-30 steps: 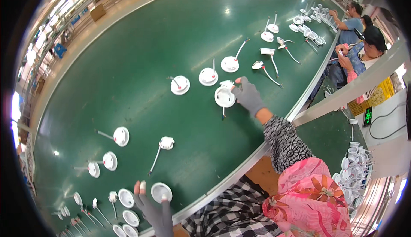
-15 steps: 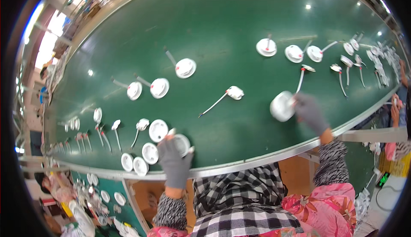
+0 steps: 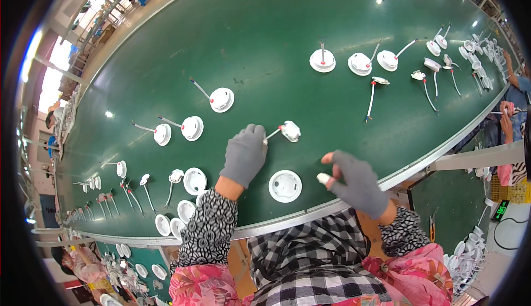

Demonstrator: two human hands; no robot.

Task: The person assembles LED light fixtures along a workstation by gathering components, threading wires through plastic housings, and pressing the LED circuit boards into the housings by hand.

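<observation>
My left hand (image 3: pixel 245 155), in a grey fingerless glove, is closed around the cable of a small white driver unit (image 3: pixel 290 131). The unit rests on the green table, its red-collared cable running into my fingers; the fingertips are partly hidden. In front of me lies a round white housing (image 3: pixel 285 186), its hollow side up. My right hand (image 3: pixel 357 184), gloved the same way, hovers at the right of that housing with fingers apart and holds nothing. Beside my left forearm sit several more round white housings (image 3: pixel 194 180), some partly covered by my sleeve.
Assembled white round lamps with cables (image 3: pixel 222 100) stand across the far side, and others (image 3: pixel 322 60) at the far right. Loose driver units (image 3: pixel 176 176) lie at left. A metal edge (image 3: pixel 326 213) borders the green table (image 3: pixel 265 46). Other people sit at both ends.
My left hand left the housings at left and moved far right to the driver unit's cable. My right hand let go of a round white housing and drew nearer; a housing now lies before me.
</observation>
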